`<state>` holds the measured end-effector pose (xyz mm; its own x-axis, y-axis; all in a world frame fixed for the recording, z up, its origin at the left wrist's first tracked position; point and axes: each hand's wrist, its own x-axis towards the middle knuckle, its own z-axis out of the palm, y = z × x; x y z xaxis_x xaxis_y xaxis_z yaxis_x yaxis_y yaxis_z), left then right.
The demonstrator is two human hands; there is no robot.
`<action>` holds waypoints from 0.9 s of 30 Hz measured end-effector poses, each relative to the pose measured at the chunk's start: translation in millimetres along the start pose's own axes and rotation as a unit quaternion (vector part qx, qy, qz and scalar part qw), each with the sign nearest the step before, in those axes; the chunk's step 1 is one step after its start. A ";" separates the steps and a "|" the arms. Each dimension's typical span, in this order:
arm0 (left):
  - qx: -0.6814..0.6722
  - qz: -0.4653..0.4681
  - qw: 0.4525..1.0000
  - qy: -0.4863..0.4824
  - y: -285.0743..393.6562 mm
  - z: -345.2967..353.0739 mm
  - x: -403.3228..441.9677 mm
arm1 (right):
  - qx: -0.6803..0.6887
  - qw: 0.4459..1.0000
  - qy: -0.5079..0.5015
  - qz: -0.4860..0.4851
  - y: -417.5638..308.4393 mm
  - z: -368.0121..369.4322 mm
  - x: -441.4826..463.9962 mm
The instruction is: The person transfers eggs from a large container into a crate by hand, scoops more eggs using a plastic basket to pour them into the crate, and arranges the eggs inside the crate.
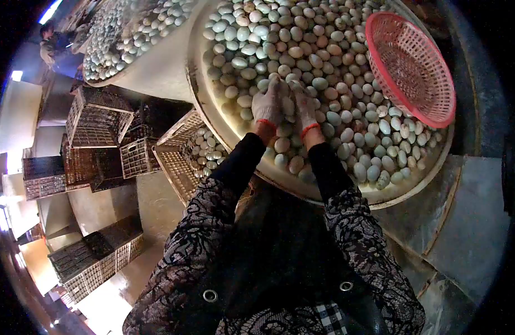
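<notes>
Two hands in pale knitted gloves with red cuffs work close together, low over a spread of smooth oval eggs in white, pale green and beige (320,83), which lie loose below, beyond and on both sides of them. The left hand (268,101) has its fingers bent forward and inward, its fingertips down among the eggs; the right hand (304,107) is turned toward it, fingers likewise curled, with only a narrow gap between the two. A pale egg (288,106) shows in that gap, just beside both palms, but whether either hand grips it or any other egg cannot be told, since the fingertips are hidden. The eggs fill a large round cream-coloured tub (227,120), whose near rim passes below the wrists. To the right of the right hand, a pinkish-red round basket of perforated plastic (419,70) rests tilted on the eggs by the far rim. To the left of the left hand, outside the tub, a brown slatted plastic crate (171,162) holds more eggs (204,146). Farther left and beyond stands a second pale tub (143,81) heaped with eggs, and left of the crate are more dark slatted crates (101,117).
</notes>
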<state>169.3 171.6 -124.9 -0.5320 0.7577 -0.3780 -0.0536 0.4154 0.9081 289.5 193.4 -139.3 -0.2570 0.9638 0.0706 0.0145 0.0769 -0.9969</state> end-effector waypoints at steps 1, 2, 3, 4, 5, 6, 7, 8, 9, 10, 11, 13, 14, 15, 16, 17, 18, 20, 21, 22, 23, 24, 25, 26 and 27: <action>-0.012 0.000 1.000 -0.013 0.9 -1.7 -2.4 | -0.086 0.995 -0.009 -0.046 -4.7 1.3 -0.1; -0.014 0.000 1.000 -0.014 1.0 -2.9 -6.1 | -0.170 0.981 -0.011 -0.093 -9.3 2.5 -0.2; -0.028 -0.018 0.999 -0.009 5.2 -4.0 -10.7 | -0.148 0.988 -0.012 -0.035 -11.0 7.0 7.6; -0.043 -0.033 0.999 -0.004 12.1 -5.1 -12.5 | -0.125 0.992 -0.012 0.020 -13.4 9.7 14.2; -0.045 -0.030 0.999 -0.006 17.4 -7.8 -14.1 | -0.127 0.992 -0.012 0.017 -13.6 8.0 11.2; -0.005 0.015 1.000 -0.019 19.2 -11.1 -14.8 | -0.131 0.988 0.030 0.073 -48.3 12.2 -3.7; 0.014 0.034 0.999 -0.026 19.4 -12.3 -17.2 | -0.136 0.984 0.051 0.103 -42.6 10.7 -5.5; 0.033 0.053 0.998 -0.033 19.6 -13.5 -19.6 | -0.139 0.979 0.071 0.133 -36.8 9.3 -7.3; -0.049 0.047 0.997 -0.038 24.9 -11.9 -20.9 | -0.251 0.966 0.048 0.030 18.0 -2.1 10.9; -0.132 0.044 0.989 -0.043 32.4 -12.1 -22.4 | -0.305 0.951 0.033 -0.024 21.0 -2.9 13.5; -0.134 0.045 0.989 -0.042 39.1 -15.2 -27.3 | -0.358 0.930 0.024 -0.079 23.5 -3.5 15.9; -0.164 0.105 0.981 -0.024 59.5 -27.7 -40.2 | -0.342 0.923 0.036 -0.173 -62.2 18.3 1.0; -0.176 0.098 0.979 -0.009 73.1 -35.8 -46.8 | -0.337 0.918 0.037 -0.204 -100.7 30.6 -3.1; -0.188 0.092 0.978 0.006 86.7 -44.0 -53.8 | -0.074 0.995 0.059 -0.035 -129.0 44.6 -4.2; -0.022 0.287 0.955 0.074 81.9 -55.6 -42.8 | 0.061 0.995 0.048 0.057 -134.9 54.2 -5.9; -0.035 0.314 0.946 0.075 73.1 -68.6 -35.0 | 0.192 0.968 0.062 0.148 -140.7 63.8 -7.7; -0.048 0.341 0.936 0.075 69.8 -83.6 -32.4 | 0.071 0.993 0.056 0.077 -137.0 73.3 -4.1; -0.311 0.120 0.942 0.034 112.0 -122.6 -65.9 | -0.047 0.999 0.027 0.009 -127.4 104.9 1.8; -0.357 0.098 0.929 0.024 103.7 -140.4 -57.1 | -0.026 0.995 -0.015 -0.093 -124.7 127.6 6.4; -0.327 0.158 0.930 0.053 98.9 -163.5 -60.9 | -0.005 0.989 -0.045 -0.139 -129.5 151.2 -0.8; -0.378 0.152 0.911 0.070 95.5 -181.9 -63.8 | 0.019 0.979 -0.079 -0.185 -134.4 174.8 -8.0; -0.428 0.147 0.888 0.087 93.4 -200.4 -68.2 | 0.044 0.966 -0.115 -0.226 -139.1 198.4 -15.1; -0.376 0.173 0.902 0.121 76.4 -221.4 -65.3 | 0.103 0.982 -0.129 -0.096 -129.1 221.8 -17.8; -0.322 0.195 0.913 0.158 58.8 -242.3 -61.6 | 0.154 0.977 -0.141 0.038 -118.8 244.3 -19.2; -0.339 0.150 0.914 0.165 47.5 -259.5 -61.9 | 0.154 0.975 -0.153 0.046 -117.5 259.7 -30.6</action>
<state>-19.7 13.9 -11.5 -0.8288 0.5464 -0.1206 -0.3154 -0.2781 0.9073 44.8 88.7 -33.1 -0.5452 0.8382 0.0150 -0.2288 -0.1315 -0.9646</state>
